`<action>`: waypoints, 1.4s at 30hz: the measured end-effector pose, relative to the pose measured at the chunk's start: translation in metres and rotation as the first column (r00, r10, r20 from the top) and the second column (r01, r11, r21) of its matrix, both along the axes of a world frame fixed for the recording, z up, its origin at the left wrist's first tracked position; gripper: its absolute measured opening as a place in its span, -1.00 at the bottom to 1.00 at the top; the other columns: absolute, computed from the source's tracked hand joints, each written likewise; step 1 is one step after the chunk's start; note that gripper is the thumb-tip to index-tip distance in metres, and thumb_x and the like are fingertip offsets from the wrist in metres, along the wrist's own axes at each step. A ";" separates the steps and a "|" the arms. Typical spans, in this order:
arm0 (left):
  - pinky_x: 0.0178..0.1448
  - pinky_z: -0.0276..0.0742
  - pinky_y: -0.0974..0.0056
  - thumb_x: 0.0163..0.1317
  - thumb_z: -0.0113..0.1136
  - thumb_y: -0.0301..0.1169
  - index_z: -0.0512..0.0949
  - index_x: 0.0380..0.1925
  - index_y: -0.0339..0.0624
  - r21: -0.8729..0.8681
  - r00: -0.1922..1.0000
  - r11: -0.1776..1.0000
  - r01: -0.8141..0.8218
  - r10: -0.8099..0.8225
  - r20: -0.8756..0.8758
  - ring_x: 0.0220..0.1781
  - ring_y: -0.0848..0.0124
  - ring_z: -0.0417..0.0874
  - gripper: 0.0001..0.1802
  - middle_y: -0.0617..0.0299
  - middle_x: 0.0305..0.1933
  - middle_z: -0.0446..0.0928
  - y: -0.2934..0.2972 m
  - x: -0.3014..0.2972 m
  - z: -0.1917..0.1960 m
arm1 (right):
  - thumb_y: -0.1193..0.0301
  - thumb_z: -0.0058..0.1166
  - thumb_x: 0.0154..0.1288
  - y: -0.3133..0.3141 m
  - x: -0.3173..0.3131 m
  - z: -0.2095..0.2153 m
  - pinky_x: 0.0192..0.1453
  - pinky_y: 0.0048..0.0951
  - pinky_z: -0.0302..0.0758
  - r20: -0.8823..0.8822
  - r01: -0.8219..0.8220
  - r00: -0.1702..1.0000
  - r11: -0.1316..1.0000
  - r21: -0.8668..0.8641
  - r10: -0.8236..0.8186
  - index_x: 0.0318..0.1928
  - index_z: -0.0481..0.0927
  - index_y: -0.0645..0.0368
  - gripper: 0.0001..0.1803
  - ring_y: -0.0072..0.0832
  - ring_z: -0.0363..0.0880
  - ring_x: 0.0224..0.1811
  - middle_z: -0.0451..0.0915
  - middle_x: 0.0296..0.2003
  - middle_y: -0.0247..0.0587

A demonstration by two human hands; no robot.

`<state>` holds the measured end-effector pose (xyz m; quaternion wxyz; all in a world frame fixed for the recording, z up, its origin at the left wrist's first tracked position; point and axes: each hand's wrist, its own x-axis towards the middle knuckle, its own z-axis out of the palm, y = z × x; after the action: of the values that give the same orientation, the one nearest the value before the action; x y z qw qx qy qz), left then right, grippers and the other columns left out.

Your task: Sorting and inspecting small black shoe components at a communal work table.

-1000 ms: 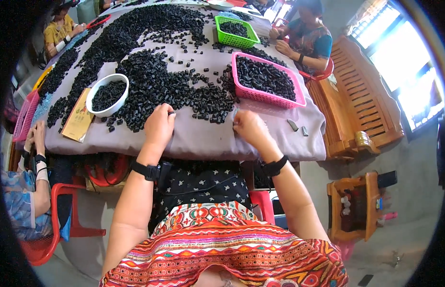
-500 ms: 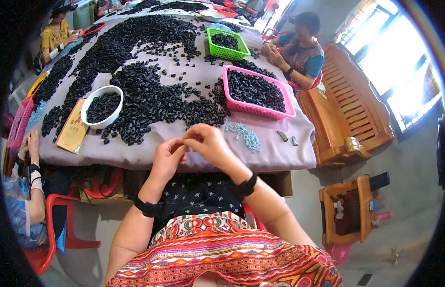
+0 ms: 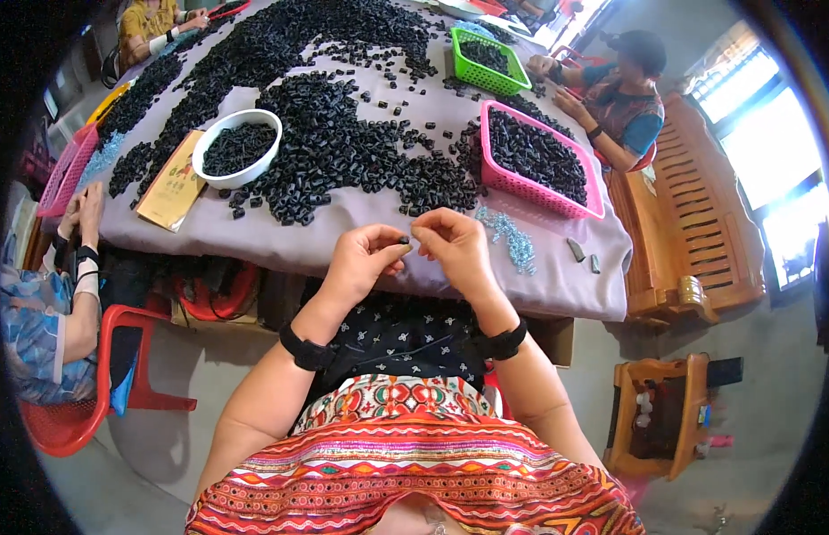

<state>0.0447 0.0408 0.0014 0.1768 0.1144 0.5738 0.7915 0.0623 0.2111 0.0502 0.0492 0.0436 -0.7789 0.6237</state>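
Fingers of the left hand (image 3: 357, 259) pinched a small black piece (image 3: 404, 240), just left of the right hand (image 3: 458, 253); whether the right gripped anything, and the piece's long axis, could not be told. Pale-blue bits (image 3: 512, 239) lay nearer the right.

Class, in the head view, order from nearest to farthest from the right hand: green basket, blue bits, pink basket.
1. Blue bits: just right of the right hand.
2. Pink basket: beyond them, rightward.
3. Green basket: behind the pink one.
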 end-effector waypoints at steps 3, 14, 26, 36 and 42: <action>-0.34 0.56 0.51 0.25 0.27 -0.48 0.61 -0.18 -0.30 0.010 1.000 1.000 -0.010 0.010 -0.001 -0.47 0.61 0.60 -0.83 0.28 -0.39 0.63 0.000 0.001 -0.002 | 0.56 0.19 0.23 -0.004 0.000 -0.013 -0.32 -0.60 0.51 -0.017 0.000 1.000 1.000 0.015 0.000 -0.28 0.63 0.30 -0.93 -0.64 0.56 -0.41 0.60 -0.41 -0.33; -0.36 0.53 0.52 0.27 0.26 -0.45 0.60 -0.16 -0.30 0.017 1.000 1.000 -0.007 0.007 0.010 -0.46 0.59 0.61 -0.81 0.29 -0.38 0.63 -0.003 -0.002 0.004 | 0.50 0.18 0.26 -0.002 0.001 0.001 -0.36 -0.60 0.49 0.019 0.023 1.000 0.997 0.077 -0.024 -0.26 0.62 0.28 -0.91 -0.65 0.56 -0.45 0.62 -0.45 -0.35; -0.25 0.45 0.54 0.32 0.20 -0.39 0.61 -0.15 -0.15 0.081 0.995 0.992 -0.098 0.101 -0.026 -0.40 0.67 0.49 -0.85 0.47 -0.35 0.55 -0.003 -0.002 0.007 | 0.52 0.16 0.28 -0.007 0.011 -0.014 -0.33 -0.60 0.56 0.058 -0.020 0.998 0.996 -0.089 0.025 -0.24 0.59 0.28 -0.91 -0.64 0.62 -0.40 0.63 -0.42 -0.34; -0.31 0.54 0.52 0.30 0.24 -0.41 0.60 -0.21 -0.18 0.118 0.996 0.990 -0.081 0.076 0.048 -0.44 0.65 0.57 -0.88 0.39 -0.39 0.60 -0.006 -0.004 -0.001 | 0.53 0.17 0.27 -0.012 0.015 -0.006 -0.33 -0.62 0.54 0.023 0.010 1.000 1.000 -0.027 -0.009 -0.27 0.59 0.29 -0.93 -0.66 0.59 -0.41 0.62 -0.43 -0.36; -0.34 0.54 0.52 0.30 0.22 -0.41 0.60 -0.19 -0.23 0.040 0.995 0.995 0.096 -0.097 0.027 -0.46 0.62 0.60 -0.85 0.30 -0.34 0.65 -0.009 -0.003 0.006 | 0.54 0.18 0.25 -0.008 0.016 0.001 -0.33 -0.62 0.53 0.028 0.023 0.999 0.998 0.055 -0.025 -0.28 0.60 0.29 -0.93 -0.67 0.58 -0.42 0.63 -0.44 -0.34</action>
<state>0.0421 0.0314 0.0075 0.2209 0.1339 0.5495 0.7946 0.0779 0.2028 0.0508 0.0442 0.0265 -0.7968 0.6020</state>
